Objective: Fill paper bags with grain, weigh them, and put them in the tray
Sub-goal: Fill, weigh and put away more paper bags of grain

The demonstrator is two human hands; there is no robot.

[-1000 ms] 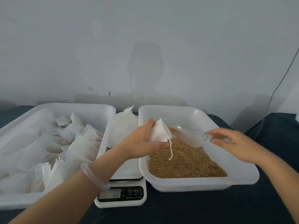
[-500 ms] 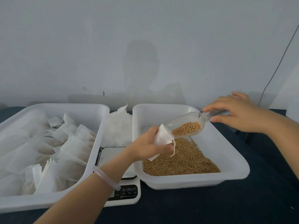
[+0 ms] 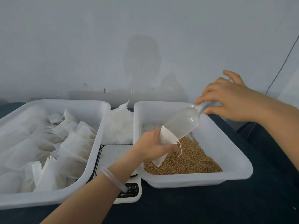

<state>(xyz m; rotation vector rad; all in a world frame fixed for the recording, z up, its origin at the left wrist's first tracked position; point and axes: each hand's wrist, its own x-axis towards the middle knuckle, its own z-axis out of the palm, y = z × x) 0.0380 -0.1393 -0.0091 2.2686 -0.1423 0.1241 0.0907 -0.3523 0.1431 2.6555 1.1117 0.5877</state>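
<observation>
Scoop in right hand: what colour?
Clear, colourless plastic scoop; the only view, head, shows it.

Single head-worn wide-angle view. Camera sits above the near edge of the dark tabletop [image 3: 210,207], aimed forward and down, facing a pale wall [image 3: 97,38] that fills the upper half. Close range: left tray [image 3: 64,101] and right tray [image 3: 194,181] span the lower half. Left hand [image 3: 150,147] and right hand [image 3: 226,97] mid-frame, forearms crossing the bottom and right edges.

Clear glossy plastic scoop [image 3: 182,122]; matt white paper bag [image 3: 166,138]; smooth white plastic tray [image 3: 234,167]; dark cloth tabletop [image 3: 242,207].
</observation>
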